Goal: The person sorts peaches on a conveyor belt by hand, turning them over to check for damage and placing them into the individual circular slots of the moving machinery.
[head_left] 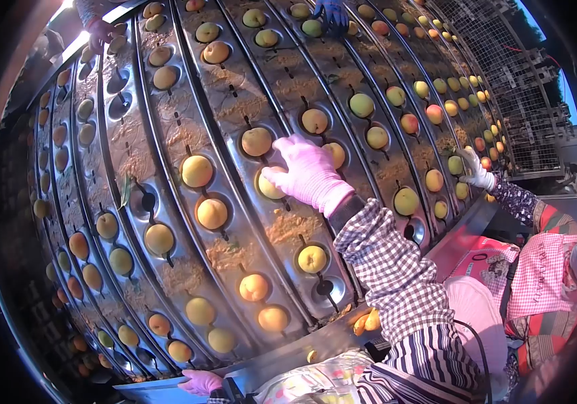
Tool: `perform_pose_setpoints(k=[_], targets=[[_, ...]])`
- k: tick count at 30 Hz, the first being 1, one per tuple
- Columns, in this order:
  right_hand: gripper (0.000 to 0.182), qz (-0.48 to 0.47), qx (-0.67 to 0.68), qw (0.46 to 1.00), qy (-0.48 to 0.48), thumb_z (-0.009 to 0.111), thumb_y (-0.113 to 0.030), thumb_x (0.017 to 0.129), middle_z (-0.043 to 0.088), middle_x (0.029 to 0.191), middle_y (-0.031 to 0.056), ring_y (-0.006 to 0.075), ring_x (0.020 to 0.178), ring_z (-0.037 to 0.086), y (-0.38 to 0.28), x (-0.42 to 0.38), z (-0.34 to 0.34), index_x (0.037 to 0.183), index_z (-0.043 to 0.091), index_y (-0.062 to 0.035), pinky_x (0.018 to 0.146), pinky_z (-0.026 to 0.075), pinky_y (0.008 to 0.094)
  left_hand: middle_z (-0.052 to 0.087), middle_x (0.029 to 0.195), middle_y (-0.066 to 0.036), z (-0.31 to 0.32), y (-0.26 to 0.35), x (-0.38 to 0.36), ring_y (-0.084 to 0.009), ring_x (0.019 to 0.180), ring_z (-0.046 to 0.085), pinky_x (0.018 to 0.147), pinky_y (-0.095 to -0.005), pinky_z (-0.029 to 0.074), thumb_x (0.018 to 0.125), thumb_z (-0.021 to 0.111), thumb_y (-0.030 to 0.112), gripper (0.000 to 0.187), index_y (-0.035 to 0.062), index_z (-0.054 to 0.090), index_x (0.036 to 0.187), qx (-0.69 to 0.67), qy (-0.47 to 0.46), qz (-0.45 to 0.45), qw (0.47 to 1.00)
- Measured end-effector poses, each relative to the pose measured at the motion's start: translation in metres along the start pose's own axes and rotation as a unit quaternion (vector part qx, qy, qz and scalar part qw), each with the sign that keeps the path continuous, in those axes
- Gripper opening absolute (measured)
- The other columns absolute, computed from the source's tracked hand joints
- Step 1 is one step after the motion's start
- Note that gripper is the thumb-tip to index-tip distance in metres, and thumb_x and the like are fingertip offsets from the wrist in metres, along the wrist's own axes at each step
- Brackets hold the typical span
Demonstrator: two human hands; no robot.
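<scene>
My right hand (312,176), in a pink glove, reaches over the metal fruit trays with its fingers apart. Its thumb lies at the upper edge of a yellow peach (273,188), and the fingertips are beside another peach (257,142) in the cup above. A further peach (333,155) shows partly behind the hand. At the bottom edge, my left hand (201,382), also gloved in pink, rests low by the machine's metal rail (248,363) with fingers stretched out and no fruit in them.
Long metal trays (234,101) with paired cups carry many peaches and are smeared with pulp. At the right, a co-worker's white-gloved hand (478,170) is among the fruit. Across the trays are a blue-gloved hand (332,13) and another hand (100,34). Wire mesh (504,74) stands at upper right.
</scene>
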State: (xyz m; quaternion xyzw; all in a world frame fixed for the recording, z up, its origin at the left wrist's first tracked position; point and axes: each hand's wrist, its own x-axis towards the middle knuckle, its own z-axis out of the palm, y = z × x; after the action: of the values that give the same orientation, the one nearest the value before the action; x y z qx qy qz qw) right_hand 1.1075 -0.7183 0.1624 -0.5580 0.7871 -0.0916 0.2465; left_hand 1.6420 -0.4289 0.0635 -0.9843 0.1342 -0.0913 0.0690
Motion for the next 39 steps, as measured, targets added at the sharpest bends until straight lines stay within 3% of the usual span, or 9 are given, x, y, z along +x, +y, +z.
perform_pose_setpoints(k=[7,10,12,20,26,30,33,37,39], targets=[[0.060,-0.141,-0.041,0.987,0.066,0.078,-0.029,0.079,0.056,0.133,0.0090,0.0325,0.120,0.055,0.024,-0.036,0.051,0.133,0.056,-0.0168,0.100,0.047,0.0474,0.053,0.144,-0.023,0.022,-0.005,0.035,-0.0404,0.130,0.054,0.110,-0.0480,0.041,0.095,0.049,0.065,0.082,0.0040,0.045,0.148,-0.012,0.019,0.006,1.000],[0.061,-0.142,-0.045,0.984,0.099,0.080,-0.030,0.078,0.054,0.142,0.0106,0.0340,0.126,0.053,0.028,-0.041,0.059,0.133,0.057,-0.0184,0.105,0.043,0.0486,0.055,0.125,-0.033,-0.018,0.007,0.015,-0.0457,0.111,0.058,0.089,-0.0514,0.053,0.097,0.053,0.023,0.031,0.0045,0.059,0.121,0.091,-0.007,0.190,0.978],[0.062,-0.139,-0.033,0.984,0.106,0.080,-0.031,0.078,0.053,0.143,0.0114,0.0341,0.127,0.053,0.026,-0.042,0.060,0.134,0.057,-0.0184,0.105,0.042,0.0491,0.055,0.123,-0.033,-0.007,-0.003,0.034,-0.0451,0.111,0.059,0.087,-0.0506,0.054,0.093,0.059,0.018,0.029,0.0041,0.059,0.118,0.122,0.004,0.207,0.971],[0.057,-0.017,0.049,0.950,0.309,0.078,-0.027,0.082,0.063,0.130,0.0140,0.0351,0.123,0.057,0.043,-0.106,0.050,0.133,0.059,-0.0102,0.106,0.045,0.0444,0.061,0.118,-0.028,0.024,-0.012,0.115,-0.0419,0.107,0.063,0.082,-0.0508,0.055,0.096,0.055,0.023,0.028,0.0058,0.061,0.116,0.154,-0.003,0.245,0.957],[0.061,0.256,-0.083,0.881,0.390,0.076,-0.027,0.083,0.059,0.132,0.0195,0.0392,0.121,0.056,0.173,-0.184,0.018,0.137,0.056,-0.0085,0.105,0.045,0.0458,0.066,0.113,-0.024,0.053,-0.022,0.171,-0.0380,0.106,0.065,0.079,-0.0505,0.056,0.098,0.053,0.025,0.028,0.0046,0.062,0.115,0.172,-0.054,0.213,0.960],[0.067,0.257,-0.099,0.925,0.263,0.076,-0.029,0.083,0.057,0.134,0.0205,0.0389,0.124,0.055,0.222,-0.182,0.020,0.142,0.052,-0.0097,0.106,0.045,0.0459,0.069,0.110,-0.020,0.128,-0.046,0.225,-0.0383,0.103,0.068,0.081,-0.0519,0.056,0.095,0.059,0.033,0.039,-0.0002,0.060,0.117,0.265,0.194,0.267,0.906],[0.069,0.308,-0.062,0.917,0.244,0.077,-0.031,0.083,0.057,0.133,0.0200,0.0378,0.126,0.054,0.207,-0.180,0.008,0.144,0.051,-0.0108,0.105,0.046,0.0460,0.069,0.111,-0.019,0.091,-0.049,0.258,-0.0389,0.101,0.069,0.083,-0.0516,0.056,0.091,0.066,0.038,0.049,-0.0017,0.059,0.118,0.275,-0.112,0.367,0.882],[0.065,0.240,-0.136,0.916,0.292,0.076,-0.037,0.084,0.059,0.130,0.0196,0.0393,0.120,0.058,0.202,-0.179,0.008,0.139,0.055,-0.0098,0.103,0.047,0.0452,0.070,0.109,-0.021,0.074,-0.041,0.258,-0.0391,0.105,0.069,0.089,-0.0477,0.056,0.070,0.085,0.045,0.077,-0.0022,0.055,0.123,0.340,-0.113,0.450,0.818],[0.064,0.249,-0.106,0.919,0.287,0.075,-0.042,0.084,0.061,0.127,0.0189,0.0386,0.118,0.059,0.169,-0.178,0.010,0.136,0.057,-0.0085,0.100,0.048,0.0462,0.071,0.110,-0.018,0.040,-0.032,0.225,-0.0365,0.102,0.070,0.086,-0.0467,0.056,0.078,0.077,0.049,0.071,-0.0004,0.057,0.124,0.343,-0.125,0.460,0.810]])
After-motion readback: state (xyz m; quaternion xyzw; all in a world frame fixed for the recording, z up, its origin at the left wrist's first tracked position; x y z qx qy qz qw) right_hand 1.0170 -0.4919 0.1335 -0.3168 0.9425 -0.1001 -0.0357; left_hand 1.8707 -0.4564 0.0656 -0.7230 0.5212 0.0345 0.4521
